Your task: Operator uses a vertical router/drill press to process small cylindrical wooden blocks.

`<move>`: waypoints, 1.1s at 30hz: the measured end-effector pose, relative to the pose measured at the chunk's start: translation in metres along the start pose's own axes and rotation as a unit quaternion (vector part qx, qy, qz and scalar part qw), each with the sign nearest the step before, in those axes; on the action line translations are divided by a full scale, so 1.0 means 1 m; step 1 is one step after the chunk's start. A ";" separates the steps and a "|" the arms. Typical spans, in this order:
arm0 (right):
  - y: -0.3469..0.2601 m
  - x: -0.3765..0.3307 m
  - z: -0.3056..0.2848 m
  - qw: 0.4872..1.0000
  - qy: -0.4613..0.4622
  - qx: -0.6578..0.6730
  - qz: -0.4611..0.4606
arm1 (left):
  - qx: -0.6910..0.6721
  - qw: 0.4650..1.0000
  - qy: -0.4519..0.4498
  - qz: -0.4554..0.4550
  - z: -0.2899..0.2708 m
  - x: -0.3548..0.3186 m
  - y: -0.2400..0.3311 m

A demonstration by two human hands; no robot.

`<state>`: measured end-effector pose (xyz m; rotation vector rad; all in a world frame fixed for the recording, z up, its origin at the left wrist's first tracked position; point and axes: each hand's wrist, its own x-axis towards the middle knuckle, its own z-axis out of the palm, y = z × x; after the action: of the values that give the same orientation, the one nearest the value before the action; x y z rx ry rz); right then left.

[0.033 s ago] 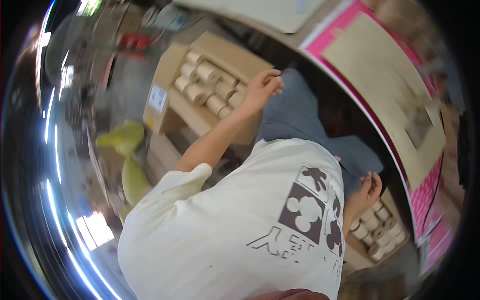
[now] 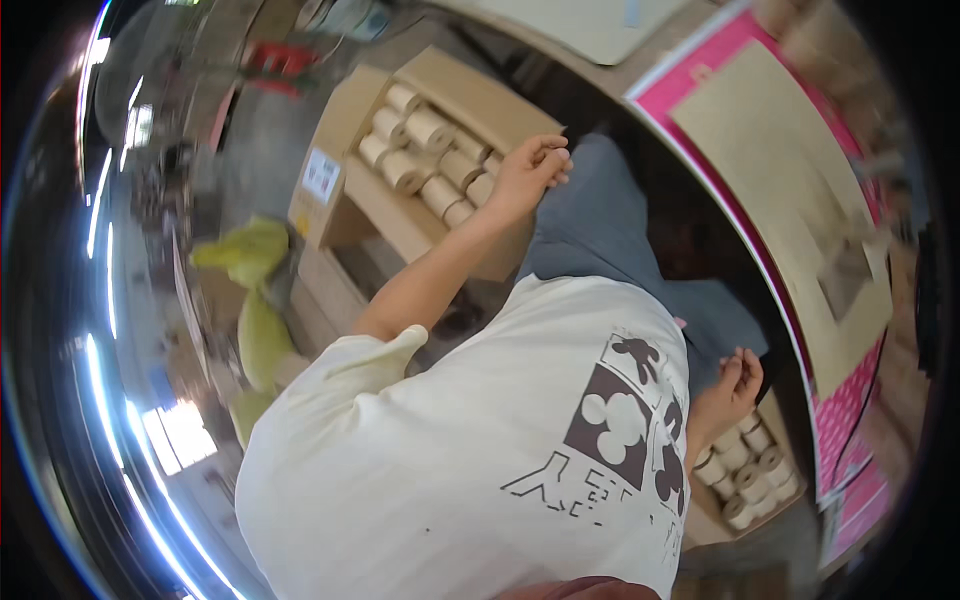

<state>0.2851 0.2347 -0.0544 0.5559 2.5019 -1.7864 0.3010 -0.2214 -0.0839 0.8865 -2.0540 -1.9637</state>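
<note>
I'm leaning over a box [image 2: 345,130] of rolls [image 2: 428,128] on my left, left hand [image 2: 527,172] curled loosely at its edge, holding nothing. Right hand [image 2: 735,385] is hovering half-curled, empty, above the small box [image 2: 712,525]. Reaching blind, I'm risking knocking rolls out.

One head-worn fisheye view looks steeply down — close over the person's white T-shirt [image 2: 470,440], out to an open carton of cardboard rolls [image 2: 425,150] beyond.
</note>
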 end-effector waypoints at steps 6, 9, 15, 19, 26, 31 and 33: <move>-0.002 0.037 0.073 0.983 -0.170 0.015 -0.064 | 0.119 0.959 0.256 -0.013 -0.135 -0.003 -0.092; -0.012 0.040 0.094 0.968 -0.219 -0.008 -0.124 | 0.247 0.889 0.385 -0.028 -0.214 0.020 -0.121; -0.024 0.035 0.115 0.966 -0.223 -0.001 -0.130 | 0.377 0.778 0.453 -0.219 -0.317 0.120 -0.156; -0.028 0.026 0.107 0.975 -0.190 -0.014 -0.116 | 0.222 0.870 0.332 -0.289 -0.338 0.161 -0.199; -0.022 0.027 0.117 0.976 -0.198 0.025 -0.087 | -0.144 0.937 0.170 -0.269 -0.392 0.112 -0.190; -0.035 0.030 0.125 0.974 -0.203 0.053 -0.084 | -0.174 0.928 0.265 -0.195 -0.305 0.061 -0.119; -0.039 0.030 0.123 0.973 -0.210 0.049 -0.085 | -0.196 0.960 0.192 -0.052 -0.273 0.040 -0.089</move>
<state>0.2220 0.1193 -0.0683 -0.0418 2.2332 -1.8527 0.4326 -0.4719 -0.1469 1.1823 -1.3722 -1.9583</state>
